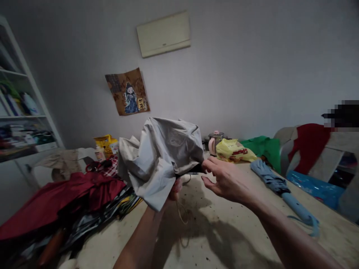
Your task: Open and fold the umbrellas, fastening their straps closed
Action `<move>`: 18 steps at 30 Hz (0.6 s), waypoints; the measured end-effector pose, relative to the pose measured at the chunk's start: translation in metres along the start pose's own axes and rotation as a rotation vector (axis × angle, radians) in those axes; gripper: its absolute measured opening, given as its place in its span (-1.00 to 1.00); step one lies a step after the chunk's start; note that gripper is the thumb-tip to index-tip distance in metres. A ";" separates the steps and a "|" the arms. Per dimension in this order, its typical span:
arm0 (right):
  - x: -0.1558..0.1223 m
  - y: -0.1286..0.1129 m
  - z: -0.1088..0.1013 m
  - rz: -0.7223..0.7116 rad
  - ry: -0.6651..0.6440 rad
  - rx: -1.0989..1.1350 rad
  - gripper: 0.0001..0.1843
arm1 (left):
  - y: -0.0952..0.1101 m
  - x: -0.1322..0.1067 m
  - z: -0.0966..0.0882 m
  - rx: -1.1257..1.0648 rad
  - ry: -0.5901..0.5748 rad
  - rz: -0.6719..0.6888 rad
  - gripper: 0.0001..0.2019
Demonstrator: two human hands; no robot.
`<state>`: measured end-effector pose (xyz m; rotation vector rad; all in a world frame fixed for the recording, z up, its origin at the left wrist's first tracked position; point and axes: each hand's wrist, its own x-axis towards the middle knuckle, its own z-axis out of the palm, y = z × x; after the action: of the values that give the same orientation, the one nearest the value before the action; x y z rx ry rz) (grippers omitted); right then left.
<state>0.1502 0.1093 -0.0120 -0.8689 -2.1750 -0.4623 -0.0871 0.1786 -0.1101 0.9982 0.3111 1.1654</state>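
A light grey umbrella (165, 149), its canopy loose and partly spread, is held up in front of me over the table. My left hand (175, 188) is wrapped round its handle beneath the canopy, and the fabric hides some of the fingers. From the handle a thin cord loop (183, 215) hangs down. My right hand (223, 177) is at the canopy's right edge, thumb and fingers apart. Its fingertips are close to the fabric; whether they touch it I cannot tell.
On the table (224, 224), dark red umbrella (92, 190) and other folded umbrellas lie left. A folded blue umbrella (283, 190) lies right. Behind are a yellow packet (234, 150), a glass pot (216, 136) and green cloth (263, 147). A blue packet (315, 188) sits at the right edge.
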 end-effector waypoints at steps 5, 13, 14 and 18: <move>-0.005 -0.016 -0.004 0.034 0.203 0.016 -0.79 | -0.012 0.006 -0.006 0.011 0.001 0.051 -0.65; -0.001 -0.025 0.022 -0.103 -0.004 -0.089 -0.75 | -0.019 -0.001 0.024 0.045 -0.031 -0.130 -0.68; 0.000 -0.022 0.027 -0.099 -0.029 -0.112 -0.81 | -0.020 -0.002 0.027 0.048 -0.032 -0.145 -0.69; 0.002 -0.010 0.039 -0.021 -0.047 -0.093 -0.88 | -0.025 -0.003 0.033 0.047 -0.012 -0.204 -0.74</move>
<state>0.1222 0.1248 -0.0367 -0.9164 -2.2216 -0.5622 -0.0506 0.1581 -0.1121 0.9901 0.4221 0.9705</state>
